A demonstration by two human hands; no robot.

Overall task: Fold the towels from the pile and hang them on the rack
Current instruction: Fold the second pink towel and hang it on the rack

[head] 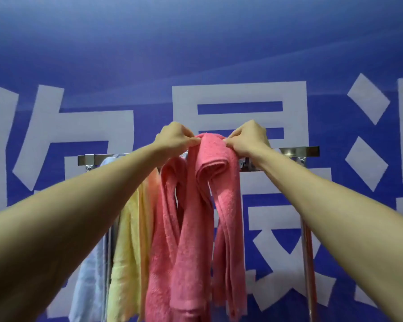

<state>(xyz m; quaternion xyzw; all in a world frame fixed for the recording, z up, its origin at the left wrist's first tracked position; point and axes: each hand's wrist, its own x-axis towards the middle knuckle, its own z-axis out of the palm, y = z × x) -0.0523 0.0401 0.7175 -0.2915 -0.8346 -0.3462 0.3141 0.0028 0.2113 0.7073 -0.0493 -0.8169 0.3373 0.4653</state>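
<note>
The middle of the rack (pixel 298 151) top bar is hidden behind both hands and the cloth, so contact between the pink towel (pixel 209 182) and the bar cannot be confirmed. The left upright is mostly covered by the left forearm and hanging cloth. The lower ends of the hanging towels reach the bottom frame edge and are cut off there. The fingertips are partly buried in the cloth. The left hand (pixel 175 137) pinches the left side of the towel's top fold, and the right hand (pixel 248 139) pinches the right side; each grip is closed on the cloth. The towel's top sits between the two grips at bar height, and its folded lengths hang straight down below them. To its left hang a second pink towel (pixel 165 217), a peach towel (pixel 152 189), a yellow towel (pixel 128 240) and a light blue towel (pixel 89 275).
</note>
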